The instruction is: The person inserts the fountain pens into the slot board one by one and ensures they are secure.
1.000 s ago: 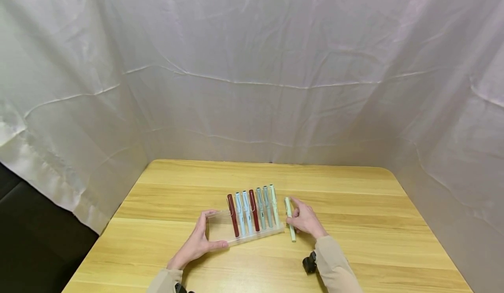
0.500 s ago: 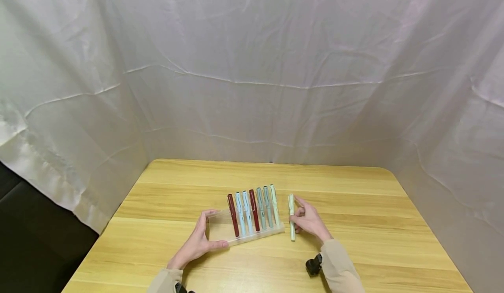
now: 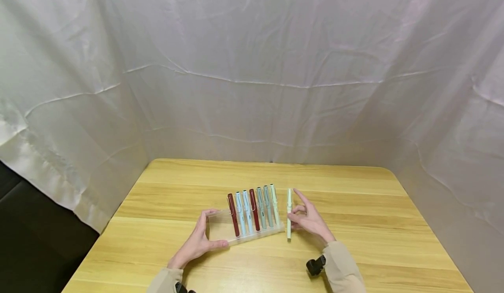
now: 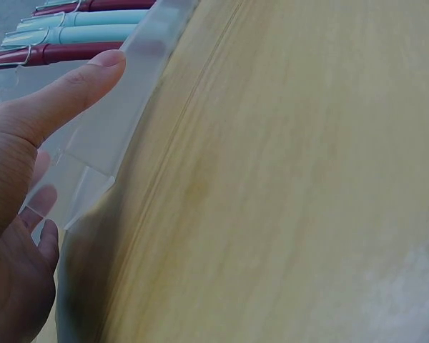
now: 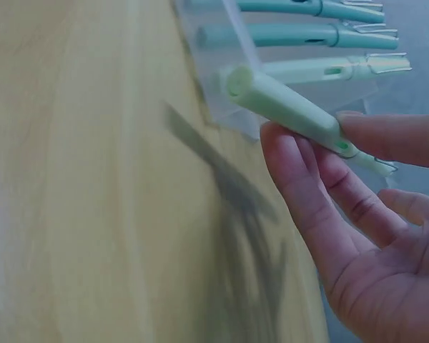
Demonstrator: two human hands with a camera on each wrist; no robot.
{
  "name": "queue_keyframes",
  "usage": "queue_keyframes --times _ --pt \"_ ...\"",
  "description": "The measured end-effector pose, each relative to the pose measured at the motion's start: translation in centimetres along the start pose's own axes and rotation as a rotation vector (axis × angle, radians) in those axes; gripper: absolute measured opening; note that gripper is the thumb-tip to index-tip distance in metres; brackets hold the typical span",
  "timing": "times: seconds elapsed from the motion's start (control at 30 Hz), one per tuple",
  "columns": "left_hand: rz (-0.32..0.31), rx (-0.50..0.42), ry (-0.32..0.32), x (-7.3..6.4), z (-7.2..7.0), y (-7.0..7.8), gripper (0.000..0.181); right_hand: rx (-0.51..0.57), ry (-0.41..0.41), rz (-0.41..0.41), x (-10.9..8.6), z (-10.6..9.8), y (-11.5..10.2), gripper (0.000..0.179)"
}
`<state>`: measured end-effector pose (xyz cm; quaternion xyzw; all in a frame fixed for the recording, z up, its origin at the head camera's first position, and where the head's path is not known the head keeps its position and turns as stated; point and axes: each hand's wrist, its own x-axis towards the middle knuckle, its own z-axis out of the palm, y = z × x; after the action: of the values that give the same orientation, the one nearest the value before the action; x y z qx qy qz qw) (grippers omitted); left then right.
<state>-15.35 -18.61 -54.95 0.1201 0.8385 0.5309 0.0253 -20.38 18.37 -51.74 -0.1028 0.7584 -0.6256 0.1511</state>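
My left hand (image 3: pixel 195 242) grips the bare left end of a clear plastic pen holder (image 3: pixel 221 228), thumb along its near edge and fingers at the far side. In the holder lie dark red pens (image 3: pixel 233 215), light blue pens (image 3: pixel 247 213), grey-green pens (image 3: pixel 268 206) and one pale green pen (image 3: pixel 274 205), side by side with clips at the far end. To the right of it, my right hand (image 3: pixel 311 221) pinches another pale green pen (image 5: pixel 293 111) between thumb and fingers. This pen hangs above the table, its shadow below it in the right wrist view.
The wooden table (image 3: pixel 378 223) extends around both hands. Pale curtains (image 3: pixel 271 87) hang behind it and at both sides. A dark surface (image 3: pixel 35 231) shows past the table's left edge. Black wrist devices (image 3: pixel 316 266) sit at the sleeves.
My right hand has raised the pale green pen off the table and straightened it from its slant. The index finger now stretches out by its far end. My left hand and the holder stay put.
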Motion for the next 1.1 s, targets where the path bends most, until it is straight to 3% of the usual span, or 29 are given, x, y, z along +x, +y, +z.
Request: queue_keyframes --times 0.37,0.6,0.8,1.1 --pt "-0.015 -0.016 -0.009 0.1 0.0 -0.1 0.098 0.07 -0.009 -0.004 -0.4 0.4 -1.0 0.102" --pt "-0.019 -0.013 -0.008 0.0 0.0 0.1 0.098 0.079 -0.039 -0.048 -0.5 1.1 -2.0 0.099" --pt "-0.016 -0.014 -0.006 0.0 0.0 0.1 0.097 0.116 -0.012 -0.076 -0.4 1.9 -2.8 0.095" --pt "-0.002 -0.011 -0.012 0.0 -0.1 0.0 0.098 0.055 0.021 -0.149 0.0 3.4 -3.8 0.088"
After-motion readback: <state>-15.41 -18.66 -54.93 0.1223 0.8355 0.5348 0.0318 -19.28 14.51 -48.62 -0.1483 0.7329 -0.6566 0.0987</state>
